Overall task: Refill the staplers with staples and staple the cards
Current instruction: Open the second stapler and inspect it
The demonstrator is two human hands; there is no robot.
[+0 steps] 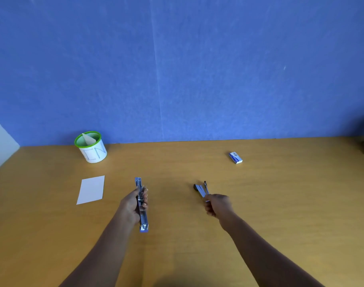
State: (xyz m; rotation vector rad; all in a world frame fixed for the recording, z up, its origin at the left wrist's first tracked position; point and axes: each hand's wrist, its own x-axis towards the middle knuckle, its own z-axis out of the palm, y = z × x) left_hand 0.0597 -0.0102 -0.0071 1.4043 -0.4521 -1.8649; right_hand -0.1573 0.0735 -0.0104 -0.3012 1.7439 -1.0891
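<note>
My left hand [134, 205] grips a long silver stapler [141, 216] swung fully open, its length pointing away from me, one end blue near my wrist. My right hand [217, 205] holds a second stapler [201, 189], dark and silver, its arms spread apart above the table. A white card [91, 189] lies flat to the left of the left hand. A small blue and white staple box [235, 158] sits at the far right, apart from both hands.
A white cup with a green rim [92, 147] stands at the back left against the blue wall, a folded paper inside it. The wooden table [177, 245] reaches the wall; a dark object shows at the far right edge.
</note>
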